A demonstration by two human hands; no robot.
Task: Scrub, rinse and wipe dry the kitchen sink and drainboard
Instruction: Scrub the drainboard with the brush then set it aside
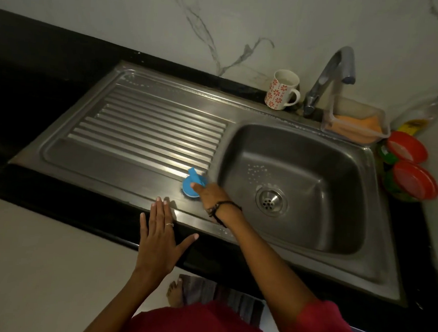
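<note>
A steel sink unit fills the counter: a ribbed drainboard (143, 124) on the left and a deep basin (315, 188) with a round drain (271, 199) on the right. My right hand (209, 193) grips a round blue scrubber (192, 183) and holds it against the drainboard's near right corner, beside the basin. My left hand (161, 237) lies flat with fingers spread on the counter's front edge, its fingertips on the sink's rim. White soap specks dot the basin floor near the drain.
Behind the basin stand a flowered mug (281, 90), a tap (330, 77) and a clear tub holding an orange sponge (356, 121). A bottle (423, 112) and two red-lidded tubs (410, 163) crowd the right edge. Black counter (24, 74) extends left.
</note>
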